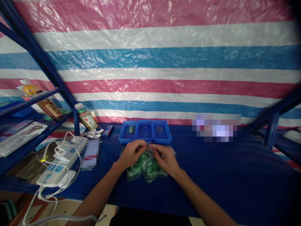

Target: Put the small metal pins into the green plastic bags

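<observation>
Several clear plastic bags with green contents lie in a pile on the blue table, below and between my hands. My left hand is closed, thumb and fingers pinching the edge of a small clear bag at the top of the pile. From the other side my right hand pinches the same clear bag, its fingertips close to the left ones. Just beyond my hands stand three joined blue trays. Small packets lie in the left and right trays, and a small thin dark item is in the middle one.
On the left are a white power strip with tangled cables, a blurred flat object, a bottle with a green-banded cap and a small blue box. Blue frame posts stand at both sides. A blurred item lies at the back right.
</observation>
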`<state>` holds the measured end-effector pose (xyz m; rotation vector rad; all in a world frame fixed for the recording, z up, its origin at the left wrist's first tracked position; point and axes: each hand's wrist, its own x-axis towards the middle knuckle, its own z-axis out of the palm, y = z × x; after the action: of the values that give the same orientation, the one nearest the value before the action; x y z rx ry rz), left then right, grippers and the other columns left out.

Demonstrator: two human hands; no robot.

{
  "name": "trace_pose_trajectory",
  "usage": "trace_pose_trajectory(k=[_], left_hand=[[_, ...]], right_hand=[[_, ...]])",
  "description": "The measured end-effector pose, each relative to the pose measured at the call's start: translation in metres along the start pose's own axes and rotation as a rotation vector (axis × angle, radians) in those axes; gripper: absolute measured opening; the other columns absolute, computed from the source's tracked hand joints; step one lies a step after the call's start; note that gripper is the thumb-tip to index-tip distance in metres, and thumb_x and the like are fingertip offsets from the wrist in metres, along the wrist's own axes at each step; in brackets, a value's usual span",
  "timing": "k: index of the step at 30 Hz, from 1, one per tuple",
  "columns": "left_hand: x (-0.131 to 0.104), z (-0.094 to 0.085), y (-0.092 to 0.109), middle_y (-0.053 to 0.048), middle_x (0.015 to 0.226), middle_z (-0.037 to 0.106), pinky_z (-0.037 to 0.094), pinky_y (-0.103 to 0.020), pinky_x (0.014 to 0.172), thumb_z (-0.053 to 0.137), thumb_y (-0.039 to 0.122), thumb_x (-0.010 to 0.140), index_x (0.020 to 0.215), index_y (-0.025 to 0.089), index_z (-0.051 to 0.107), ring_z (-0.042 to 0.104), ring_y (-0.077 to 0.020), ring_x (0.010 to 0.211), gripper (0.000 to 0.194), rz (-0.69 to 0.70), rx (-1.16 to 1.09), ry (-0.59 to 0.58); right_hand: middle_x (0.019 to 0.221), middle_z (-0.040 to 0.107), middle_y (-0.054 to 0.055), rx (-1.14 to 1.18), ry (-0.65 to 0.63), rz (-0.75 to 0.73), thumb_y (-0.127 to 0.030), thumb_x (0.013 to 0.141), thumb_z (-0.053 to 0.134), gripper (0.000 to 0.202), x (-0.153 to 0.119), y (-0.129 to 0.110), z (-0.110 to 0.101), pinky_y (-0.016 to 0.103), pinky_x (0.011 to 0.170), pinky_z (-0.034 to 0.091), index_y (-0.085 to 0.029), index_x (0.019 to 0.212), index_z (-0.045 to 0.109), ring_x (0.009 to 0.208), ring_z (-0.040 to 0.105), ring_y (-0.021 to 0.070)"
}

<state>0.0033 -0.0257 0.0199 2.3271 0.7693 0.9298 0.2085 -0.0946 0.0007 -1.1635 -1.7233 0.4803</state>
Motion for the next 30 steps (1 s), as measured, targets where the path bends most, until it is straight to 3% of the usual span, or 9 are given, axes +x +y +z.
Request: trace_pose_trajectory(k=[3,10,15,20,25,28,30], left_hand=[[0.0006,-0.0021,0.0006,-0.007,0.096,0.07,0.05,-0.031,0.085,0.053,0.02,0.1,0.107,0.019,0.068,0.064,-0.0179,0.09,0.017,0.057,-0.006,0.004],[0.0024,-0.0011,-0.0022,-0.011,0.109,0.072,0.051,-0.042,0.095,0.046,0.01,0.099,0.118,0.019,0.069,0.062,-0.0227,0.106,0.031,0.183,-0.011,-0.026],[0.0047,-0.0021,0.0023,-0.011,0.108,0.072,0.049,-0.043,0.096,0.059,0.02,0.098,0.11,0.02,0.072,0.062,-0.0231,0.106,0.018,0.189,0.032,-0.027],[0.0048,-0.0057,0.0057,-0.011,0.115,0.068,0.047,-0.044,0.099,0.064,0.025,0.096,0.102,0.021,0.074,0.059,-0.0243,0.112,0.012,0.176,0.075,0.044],[0.002,-0.0001,0.0035,-0.007,0.094,0.07,0.051,-0.032,0.082,0.062,0.024,0.098,0.101,0.017,0.07,0.063,-0.0177,0.088,0.011,0.115,-0.001,0.006],[0.0005,0.0029,0.0039,-0.007,0.097,0.069,0.05,-0.026,0.07,0.063,0.026,0.097,0.098,0.016,0.068,0.062,-0.0139,0.076,0.011,0.044,-0.024,0.035],[0.0004,0.0024,0.0051,-0.006,0.095,0.07,0.05,-0.026,0.07,0.062,0.025,0.097,0.098,0.016,0.068,0.062,-0.0141,0.076,0.011,0.045,-0.023,0.023]], right_hand=[[0.103,0.078,0.003,-0.008,-0.002,0.006,-0.018,0.099,0.051,0.031,0.0004,0.0009,0.0003,0.029,0.071,0.055,-0.025,0.12,0.071,0.076,0.071,0.0183],[0.101,0.07,0.006,-0.005,0.073,-0.011,-0.026,0.099,0.058,0.014,0.0049,0.0007,-0.0001,0.031,0.076,0.054,-0.023,0.099,0.072,0.089,0.067,0.0205],[0.11,0.062,0.009,-0.01,0.081,-0.002,-0.028,0.101,0.054,0.016,0.0029,0.0005,0.0009,0.032,0.075,0.052,-0.023,0.098,0.068,0.087,0.064,0.0196],[0.087,0.065,0.003,0.02,-0.036,-0.002,-0.026,0.103,0.048,0.015,0.0008,0.0019,0.0035,0.031,0.076,0.049,-0.023,0.098,0.062,0.08,0.063,0.0188],[0.088,0.068,0.003,0.041,0.006,0.053,-0.03,0.102,0.05,0.012,-0.0014,0.0048,0.0071,0.028,0.067,0.048,-0.022,0.107,0.058,0.071,0.062,0.0173],[0.087,0.069,0.004,0.007,0.002,0.016,-0.03,0.102,0.049,0.016,-0.001,0.0031,0.0056,0.029,0.066,0.049,-0.022,0.103,0.062,0.071,0.063,0.0175],[0.089,0.071,0.004,-0.013,-0.008,-0.007,-0.029,0.102,0.048,0.019,-0.0008,0.0012,0.0035,0.029,0.068,0.05,-0.022,0.103,0.066,0.072,0.064,0.0178]])
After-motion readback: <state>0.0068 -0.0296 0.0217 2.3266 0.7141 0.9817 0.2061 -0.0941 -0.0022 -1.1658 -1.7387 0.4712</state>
